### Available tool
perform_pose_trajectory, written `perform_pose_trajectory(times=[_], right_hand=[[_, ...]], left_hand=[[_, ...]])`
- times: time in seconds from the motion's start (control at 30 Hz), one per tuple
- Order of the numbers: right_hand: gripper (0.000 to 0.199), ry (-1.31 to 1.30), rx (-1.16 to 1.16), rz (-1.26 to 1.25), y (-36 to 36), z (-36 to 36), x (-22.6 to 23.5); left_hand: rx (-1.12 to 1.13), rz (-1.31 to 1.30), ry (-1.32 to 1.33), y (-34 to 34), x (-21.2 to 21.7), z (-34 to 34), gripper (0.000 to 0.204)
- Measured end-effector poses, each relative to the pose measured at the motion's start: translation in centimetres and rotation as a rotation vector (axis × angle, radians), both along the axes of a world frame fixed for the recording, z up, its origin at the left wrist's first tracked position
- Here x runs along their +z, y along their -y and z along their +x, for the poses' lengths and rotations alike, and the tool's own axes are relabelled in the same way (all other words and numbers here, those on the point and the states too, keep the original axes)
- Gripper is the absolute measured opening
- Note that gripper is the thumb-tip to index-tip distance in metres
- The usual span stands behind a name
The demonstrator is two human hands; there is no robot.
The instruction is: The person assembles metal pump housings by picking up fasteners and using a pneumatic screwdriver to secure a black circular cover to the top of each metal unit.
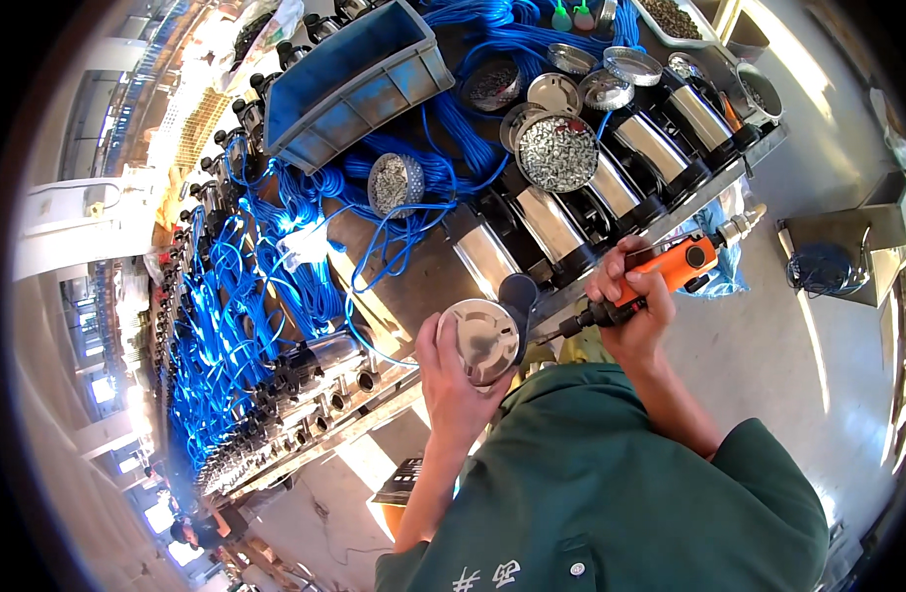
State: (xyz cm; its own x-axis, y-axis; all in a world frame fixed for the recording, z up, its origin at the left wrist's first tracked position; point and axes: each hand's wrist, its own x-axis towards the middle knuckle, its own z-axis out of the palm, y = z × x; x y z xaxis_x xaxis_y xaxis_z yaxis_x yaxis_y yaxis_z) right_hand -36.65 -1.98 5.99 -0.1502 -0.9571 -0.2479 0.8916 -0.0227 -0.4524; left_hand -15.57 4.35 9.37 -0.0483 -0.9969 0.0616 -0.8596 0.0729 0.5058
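My left hand [456,383] is closed around a pump-like unit with a round, shiny metal end plate [484,342]. A black fitting [519,299] sticks out on its far right side. In my right hand [632,301] I grip an orange power screwdriver [678,264], held tilted with its black nose pointing left. The tip is close beside the unit's black side; whether it touches cannot be made out. Behind the hands, similar steel cylinders with black ends [549,229] lie in a row along the bench edge.
A round tin of small screws [557,151] sits on the cylinders, with a smaller screw tin [395,185] to its left. A blue-grey crate [359,84] stands farther back. Blue cable coils [241,345] cover the left of the bench. A metal bin [852,237] stands at right.
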Motion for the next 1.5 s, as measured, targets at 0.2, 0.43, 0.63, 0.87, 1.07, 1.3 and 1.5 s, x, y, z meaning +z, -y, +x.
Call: perform_pose_trajectory(times=[0.2, 0.43, 0.63, 0.87, 1.07, 1.3, 1.5], right_hand=[[0.033, -0.019, -0.034, 0.02, -0.3, 0.0, -0.5], [0.031, -0.086, -0.171, 0.0, -0.2, -1.1, -1.0], [0.032, -0.275, -0.293, -0.006, -1.0, -1.9, -0.8], [0.032, -0.268, -0.367, 0.045, -3.2, -3.2, 0.1], [0.031, -0.252, -0.49, 0.05, -3.5, -4.8, -0.2], [0.032, -0.216, -0.457, -0.004, -1.9, -4.9, 0.5], [0.033, -0.227, -0.449, -0.126, 0.4, -4.7, 1.6]], left_hand=[[-0.003, 0.015, 0.004, -0.2, 0.0, -0.1, 0.096], [0.126, -0.148, -0.325, 6.2, 0.6, 4.1, 0.034], [-0.466, -0.024, -0.302, 22.0, -2.8, -2.3, 0.015], [-0.778, -0.238, 0.113, 29.6, -13.6, -11.4, 0.014], [0.002, 0.687, -1.044, 29.9, -11.7, -10.4, 0.013], [0.067, 1.013, -1.371, 30.3, -11.8, -6.3, 0.021], [0.091, 0.903, -1.297, 28.7, -10.3, -6.2, 0.017]])
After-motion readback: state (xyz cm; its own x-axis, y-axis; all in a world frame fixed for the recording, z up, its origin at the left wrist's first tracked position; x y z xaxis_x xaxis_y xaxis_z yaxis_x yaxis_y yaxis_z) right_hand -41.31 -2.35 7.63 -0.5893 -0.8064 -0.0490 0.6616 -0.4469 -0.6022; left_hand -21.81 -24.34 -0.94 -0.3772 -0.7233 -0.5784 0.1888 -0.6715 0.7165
